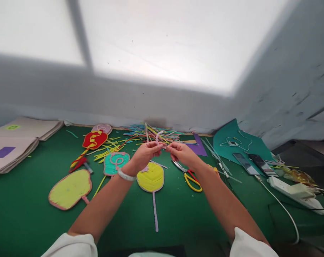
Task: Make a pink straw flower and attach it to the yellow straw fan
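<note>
Between them, my left hand (147, 154) and my right hand (182, 153) pinch a pale pink pipe cleaner (158, 137), whose free end curls upward above the left fingertips. Both hands are closed and raised over the middle of the table. Below them lies a yellow round fan shape (151, 177) with a lilac rim and a lilac stick, partly covered at its top left by a small lilac piece. Scissors (190, 178) with yellow and red handles rest under my right wrist. A teal fan shape (115, 162) with a pink spiral sits beside my left wrist.
Loose pipe cleaners (162, 132) pile up along the wall. At left lie a red fan shape (95, 140), a yellow pear-like one (70, 189) and cardboard sheets (14, 153). At right are teal sheet (228, 142), phones (244, 163) and a white power strip (293, 192) with cables.
</note>
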`<state>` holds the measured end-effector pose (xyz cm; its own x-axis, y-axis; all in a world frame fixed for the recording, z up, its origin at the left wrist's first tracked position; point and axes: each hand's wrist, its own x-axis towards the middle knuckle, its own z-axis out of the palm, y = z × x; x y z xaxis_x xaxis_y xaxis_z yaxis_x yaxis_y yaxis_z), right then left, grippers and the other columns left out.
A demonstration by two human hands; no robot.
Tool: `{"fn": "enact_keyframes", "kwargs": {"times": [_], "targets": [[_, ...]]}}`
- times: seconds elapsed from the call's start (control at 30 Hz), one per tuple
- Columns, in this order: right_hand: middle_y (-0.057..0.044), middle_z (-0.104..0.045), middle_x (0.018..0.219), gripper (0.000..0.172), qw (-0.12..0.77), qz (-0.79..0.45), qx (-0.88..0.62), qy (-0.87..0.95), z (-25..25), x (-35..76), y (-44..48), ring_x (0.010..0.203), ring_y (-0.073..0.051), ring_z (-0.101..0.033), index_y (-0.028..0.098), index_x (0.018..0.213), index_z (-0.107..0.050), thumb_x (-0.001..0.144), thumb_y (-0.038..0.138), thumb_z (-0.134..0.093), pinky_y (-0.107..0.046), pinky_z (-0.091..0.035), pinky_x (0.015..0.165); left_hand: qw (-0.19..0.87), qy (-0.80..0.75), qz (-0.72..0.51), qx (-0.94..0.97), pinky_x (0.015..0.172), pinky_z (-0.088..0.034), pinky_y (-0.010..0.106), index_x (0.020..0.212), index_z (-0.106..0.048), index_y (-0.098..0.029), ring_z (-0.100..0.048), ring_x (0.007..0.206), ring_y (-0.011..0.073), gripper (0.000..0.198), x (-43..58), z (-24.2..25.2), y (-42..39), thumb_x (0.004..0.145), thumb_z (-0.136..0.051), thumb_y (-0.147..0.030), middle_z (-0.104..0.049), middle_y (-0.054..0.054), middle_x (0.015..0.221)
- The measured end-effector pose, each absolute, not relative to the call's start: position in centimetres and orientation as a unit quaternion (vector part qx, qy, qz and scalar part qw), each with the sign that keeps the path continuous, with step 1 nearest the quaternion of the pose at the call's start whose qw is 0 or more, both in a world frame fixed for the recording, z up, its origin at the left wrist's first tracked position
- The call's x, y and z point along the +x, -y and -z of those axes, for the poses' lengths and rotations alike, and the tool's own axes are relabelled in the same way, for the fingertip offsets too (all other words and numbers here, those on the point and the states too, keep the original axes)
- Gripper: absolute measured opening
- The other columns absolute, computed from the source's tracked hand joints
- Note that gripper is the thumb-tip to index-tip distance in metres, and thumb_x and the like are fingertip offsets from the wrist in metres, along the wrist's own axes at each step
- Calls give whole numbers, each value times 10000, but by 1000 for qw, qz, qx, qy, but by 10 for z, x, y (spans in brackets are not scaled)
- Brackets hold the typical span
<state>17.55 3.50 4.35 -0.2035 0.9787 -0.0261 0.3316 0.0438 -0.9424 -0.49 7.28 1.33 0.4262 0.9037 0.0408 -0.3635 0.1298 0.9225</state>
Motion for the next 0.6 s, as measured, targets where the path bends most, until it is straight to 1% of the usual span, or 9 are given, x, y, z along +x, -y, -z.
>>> {"fn": "enact_keyframes", "kwargs": {"times": [0.03,0.1,0.2,0.3,0.43,0.53,0.6], "targets": [[67,-526,476,442,349,-475,-508,628,-36,171,-26,441,-84,-413,189,814,-589,782,628,-629,-221,-294,474,708,-277,-455,465,596,-445,218,829,-755,-114,-573,630,99,299,-11,-11,-59,648,-858,-329,-696,55,774],[69,-526,473,418,342,-535,-474,610,-22,164,-7,439,-78,-406,187,806,-600,782,600,-660,-219,-284,478,728,-269,-456,436,587,-447,204,796,-757,-106,-574,625,92,269,-21,-5,-37,645,-861,-302,-692,53,752],[78,-510,450,392,348,-634,-414,553,3,154,22,414,-65,-359,185,782,-591,771,559,-709,-225,-231,470,760,-263,-455,383,581,-474,186,831,-760,-96,-579,605,74,245,-32,4,-10,676,-843,-268,-709,69,805],[91,-466,422,406,362,-665,-395,521,28,142,50,397,-64,-300,196,768,-558,783,581,-686,-241,-188,470,785,-263,-456,326,562,-490,157,832,-752,-89,-571,571,50,166,-37,13,11,720,-809,-197,-704,72,811],[102,-404,391,426,390,-692,-379,475,51,125,82,406,-73,-262,212,756,-532,778,614,-670,-257,-190,493,800,-269,-469,261,496,-470,112,829,-733,-87,-549,519,30,49,-38,24,25,786,-733,-110,-637,28,695],[108,-377,384,427,411,-701,-372,450,59,118,99,405,-70,-242,217,747,-520,782,617,-664,-260,-192,503,796,-280,-485,230,463,-455,103,816,-715,-70,-528,492,24,26,-41,30,27,802,-694,-62,-593,15,657],[103,-394,390,416,415,-703,-374,440,60,119,107,402,-67,-246,214,742,-524,791,602,-666,-257,-177,494,781,-291,-509,218,468,-460,107,810,-705,-70,-531,501,29,39,-48,30,24,814,-671,-50,-594,22,670]]}}
